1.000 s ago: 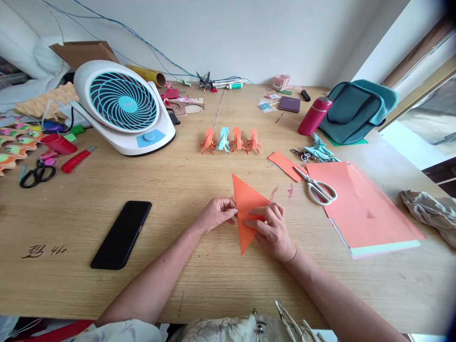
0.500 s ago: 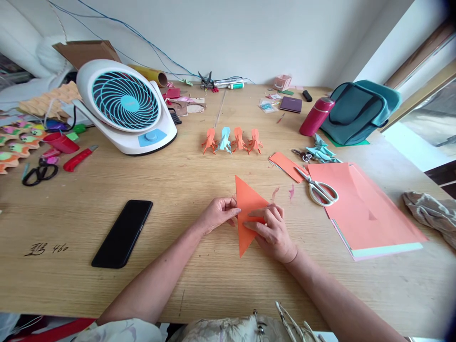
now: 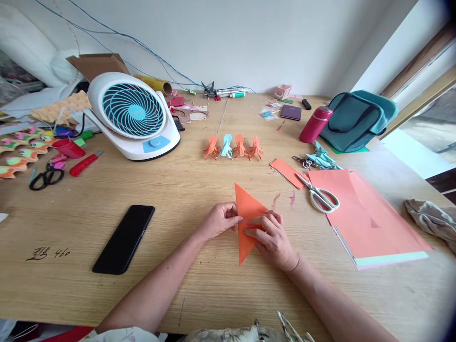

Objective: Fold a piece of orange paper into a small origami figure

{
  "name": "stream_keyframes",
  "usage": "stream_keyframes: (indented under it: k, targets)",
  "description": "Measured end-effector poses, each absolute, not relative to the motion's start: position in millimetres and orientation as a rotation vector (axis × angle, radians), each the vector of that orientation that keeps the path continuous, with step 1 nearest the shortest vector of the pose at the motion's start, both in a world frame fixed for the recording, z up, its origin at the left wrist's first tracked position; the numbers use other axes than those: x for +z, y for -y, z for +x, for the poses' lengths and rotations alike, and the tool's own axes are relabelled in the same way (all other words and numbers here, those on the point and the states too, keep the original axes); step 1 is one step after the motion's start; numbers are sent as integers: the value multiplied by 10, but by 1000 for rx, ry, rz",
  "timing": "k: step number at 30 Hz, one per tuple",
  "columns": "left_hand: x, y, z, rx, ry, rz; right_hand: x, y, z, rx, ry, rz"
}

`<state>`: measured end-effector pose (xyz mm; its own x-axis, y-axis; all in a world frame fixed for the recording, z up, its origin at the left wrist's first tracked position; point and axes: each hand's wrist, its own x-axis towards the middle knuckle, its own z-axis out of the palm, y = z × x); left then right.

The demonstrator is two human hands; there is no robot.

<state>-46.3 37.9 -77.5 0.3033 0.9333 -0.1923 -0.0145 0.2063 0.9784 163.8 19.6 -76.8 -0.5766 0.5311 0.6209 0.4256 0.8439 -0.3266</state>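
Observation:
An orange sheet of paper folded into a triangle (image 3: pixel 245 205) is held between my hands above the wooden table, its long straight edge facing left. My left hand (image 3: pixel 221 220) pinches that edge near its middle, thumb in front. From the right, my right hand (image 3: pixel 273 237) grips the paper, with its fingers lying over the front face and its thumb hidden. Beyond them, a row of small folded paper figures stands on the table, several orange (image 3: pixel 240 146) and one light blue (image 3: pixel 226 146).
To the right, scissors (image 3: pixel 322 199) lie on large orange sheets (image 3: pixel 370 218), beside orange paper strips (image 3: pixel 288 172). A black phone (image 3: pixel 124 239) lies left. Farther back stand a white fan (image 3: pixel 135 114), a red bottle (image 3: pixel 316 124) and a teal bag (image 3: pixel 356 121).
The whole view has shifted slightly, so everything sits a little lower in the picture. My hands keep the same hold on the orange paper triangle.

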Motion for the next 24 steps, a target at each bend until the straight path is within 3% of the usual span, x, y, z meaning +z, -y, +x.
stream_keyframes:
  k: [24]
  targets:
    - [-771,-328,-405,948,-1166,1514,-760,-223,1611,225,2243,-794]
